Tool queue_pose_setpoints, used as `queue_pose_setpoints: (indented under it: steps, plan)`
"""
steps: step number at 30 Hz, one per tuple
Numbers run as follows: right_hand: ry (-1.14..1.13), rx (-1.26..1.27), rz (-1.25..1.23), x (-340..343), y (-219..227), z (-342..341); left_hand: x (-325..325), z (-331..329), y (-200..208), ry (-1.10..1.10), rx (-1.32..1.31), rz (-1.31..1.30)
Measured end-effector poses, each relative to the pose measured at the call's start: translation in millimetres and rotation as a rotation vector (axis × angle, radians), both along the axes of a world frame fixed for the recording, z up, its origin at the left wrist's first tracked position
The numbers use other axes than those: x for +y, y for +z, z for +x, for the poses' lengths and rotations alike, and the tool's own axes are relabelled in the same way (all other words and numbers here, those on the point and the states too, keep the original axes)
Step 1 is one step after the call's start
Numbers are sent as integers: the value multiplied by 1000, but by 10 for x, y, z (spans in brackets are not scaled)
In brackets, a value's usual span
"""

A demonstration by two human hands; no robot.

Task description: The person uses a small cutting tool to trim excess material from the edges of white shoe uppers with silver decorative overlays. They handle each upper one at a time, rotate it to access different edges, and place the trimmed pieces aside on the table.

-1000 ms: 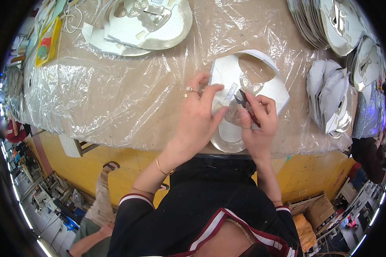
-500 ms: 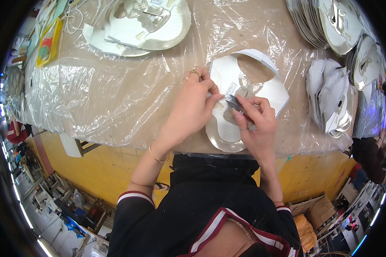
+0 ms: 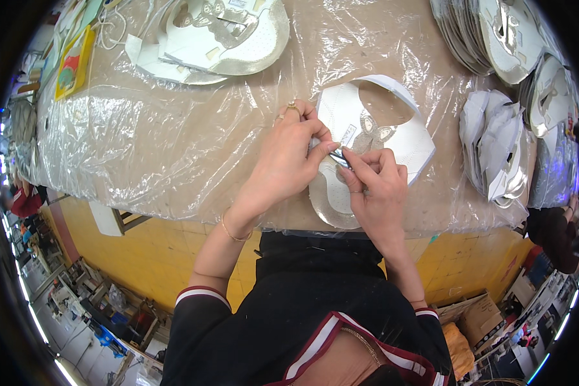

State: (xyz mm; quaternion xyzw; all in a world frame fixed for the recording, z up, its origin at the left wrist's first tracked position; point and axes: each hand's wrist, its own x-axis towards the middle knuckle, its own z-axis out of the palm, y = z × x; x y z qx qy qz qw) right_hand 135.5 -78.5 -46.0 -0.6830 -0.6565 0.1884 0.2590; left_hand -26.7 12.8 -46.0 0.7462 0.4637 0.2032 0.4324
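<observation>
Right grip (image 3: 381, 186) on one tool (image 3: 340, 158), left grip (image 3: 288, 157) at one upper (image 3: 339, 110)

My right hand (image 3: 381, 188) is hiding most of the small tool (image 3: 338, 156) and part of the white shoe piece (image 3: 406, 138) beneath. My left hand (image 3: 287, 157) is covering that piece's left edge; anything between my pinched fingertips is looking too small to tell. The label (image 3: 348, 135) is showing print too tiny to read. The upper edge is cutting off the pile (image 3: 248, 55) at left and the stack (image 3: 460, 35) at right.
</observation>
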Motion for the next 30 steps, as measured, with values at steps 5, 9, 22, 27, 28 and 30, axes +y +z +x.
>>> queue_pose_setpoints:
  steps: [5,9,22,27,28,30]
  plan:
    - [-31,-28,0,-20,-5,-7,-13,10,-1,10,32,-11]
    - [-23,-68,19,-13,-11,-27,-18,14,-10,6,33,15]
    - [-276,416,164,-75,-71,51,15,-66,-30,317,-361,-384]
    - [-633,382,296,-55,-16,352,97,-190,-27,473,-610,-416]
    - [-692,414,259,-54,-7,419,78,-168,-16,454,-478,-375]
    - [-670,399,186,-28,-34,510,20,-83,14,394,-313,-322]
